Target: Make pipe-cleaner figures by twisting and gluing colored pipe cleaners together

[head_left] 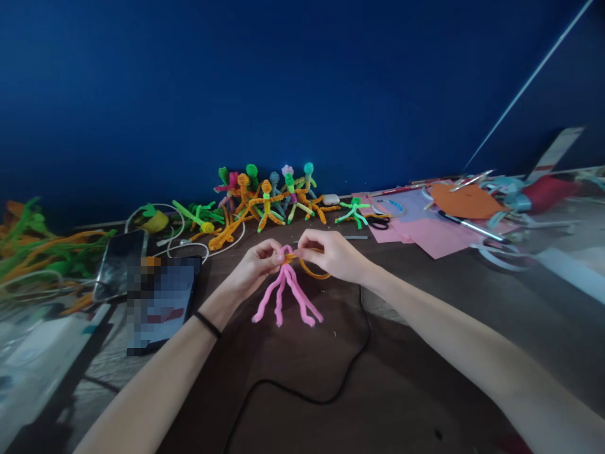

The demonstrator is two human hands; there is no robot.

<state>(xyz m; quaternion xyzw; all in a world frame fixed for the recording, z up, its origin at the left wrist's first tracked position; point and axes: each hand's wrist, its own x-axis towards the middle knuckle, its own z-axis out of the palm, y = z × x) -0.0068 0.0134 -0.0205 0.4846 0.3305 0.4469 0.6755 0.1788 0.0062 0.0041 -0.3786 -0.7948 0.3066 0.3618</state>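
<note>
My left hand (pixel 258 266) pinches the top of a pink pipe-cleaner figure (pixel 286 295), whose several legs hang down over the dark table. My right hand (pixel 331 255) is closed on an orange pipe cleaner (pixel 312 271) that loops under its fingers and meets the top of the pink figure. Both hands are close together above the middle of the table. A black band sits on my left wrist.
A row of finished pipe-cleaner figures (pixel 269 195) stands at the back by the blue wall. A phone (pixel 118 265) and a tablet (pixel 161 302) lie left, beside loose pipe cleaners (pixel 38 249). Pink paper (pixel 425 233), scissors (pixel 378 222) and a black cable (pixel 331 391) are nearby.
</note>
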